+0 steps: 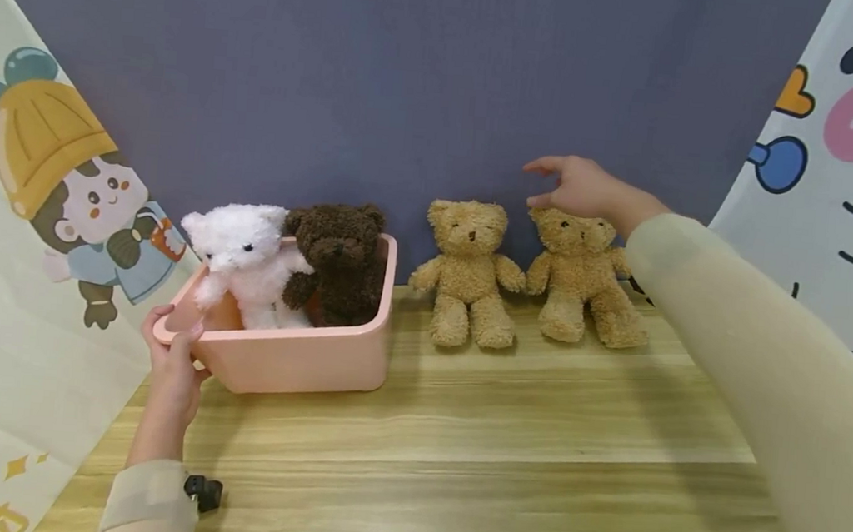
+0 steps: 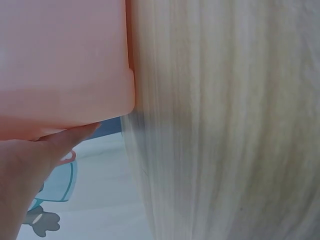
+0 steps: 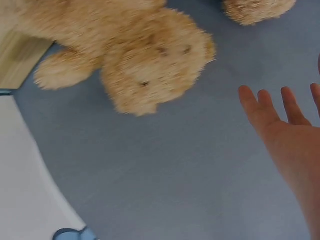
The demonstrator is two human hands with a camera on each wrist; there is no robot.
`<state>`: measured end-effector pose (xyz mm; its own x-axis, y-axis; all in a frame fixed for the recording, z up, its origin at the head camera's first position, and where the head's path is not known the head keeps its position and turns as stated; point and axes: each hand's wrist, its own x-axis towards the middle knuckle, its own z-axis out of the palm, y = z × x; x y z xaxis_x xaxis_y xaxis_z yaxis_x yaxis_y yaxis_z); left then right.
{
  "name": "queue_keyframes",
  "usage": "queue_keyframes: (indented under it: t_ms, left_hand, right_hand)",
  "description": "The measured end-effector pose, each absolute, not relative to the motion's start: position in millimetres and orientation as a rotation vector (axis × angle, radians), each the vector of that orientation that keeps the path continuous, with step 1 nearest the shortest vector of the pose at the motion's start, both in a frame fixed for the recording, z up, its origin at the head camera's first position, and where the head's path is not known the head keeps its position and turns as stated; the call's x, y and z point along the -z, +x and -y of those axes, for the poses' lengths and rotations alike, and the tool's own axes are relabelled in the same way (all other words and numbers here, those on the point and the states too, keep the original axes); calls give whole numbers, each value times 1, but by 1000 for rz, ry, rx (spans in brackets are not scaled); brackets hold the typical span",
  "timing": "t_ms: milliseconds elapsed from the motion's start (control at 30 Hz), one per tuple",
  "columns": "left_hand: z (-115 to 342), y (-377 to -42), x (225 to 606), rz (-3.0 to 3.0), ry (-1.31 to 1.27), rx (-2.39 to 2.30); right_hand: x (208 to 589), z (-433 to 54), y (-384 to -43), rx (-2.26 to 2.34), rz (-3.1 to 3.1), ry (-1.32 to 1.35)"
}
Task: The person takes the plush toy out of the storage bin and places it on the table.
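My left hand (image 1: 176, 372) grips the left front corner of a pink plastic bin (image 1: 306, 361). In the left wrist view, a finger lies along the bin's (image 2: 65, 60) outer wall. Inside the bin a white teddy bear (image 1: 248, 244) sits beside a dark brown teddy bear (image 1: 337, 251). To the right, two tan teddy bears sit on the table: the nearer one to the bin (image 1: 469, 261) and a right-hand tan bear (image 1: 580, 270). Over that second bear's head is my right hand (image 1: 586, 187), fingers spread and holding nothing. The right wrist view shows its face (image 3: 155, 60) apart from my fingers.
A wood-grain table (image 1: 456, 469) spans the front. Behind the bears hangs a grey-blue cloth (image 1: 425, 90). White printed curtains stand at the left (image 1: 2, 308) and the right (image 1: 811, 246). A small black device (image 1: 204, 492) sits at my left cuff.
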<state>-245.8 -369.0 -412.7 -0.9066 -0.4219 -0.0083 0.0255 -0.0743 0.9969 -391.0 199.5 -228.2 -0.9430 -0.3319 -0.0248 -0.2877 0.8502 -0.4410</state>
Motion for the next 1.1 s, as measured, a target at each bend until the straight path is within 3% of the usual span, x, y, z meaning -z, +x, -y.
queue_keyframes:
  t_ms: [700,1100]
  left_hand:
    - [361,-248,411,1898,461,1975]
    - [363,-250,410,1849,471,1966]
  right_hand:
    - [219,-53,-395,960,-2814,-731]
    - [242,16,-392,963,-2753,-809]
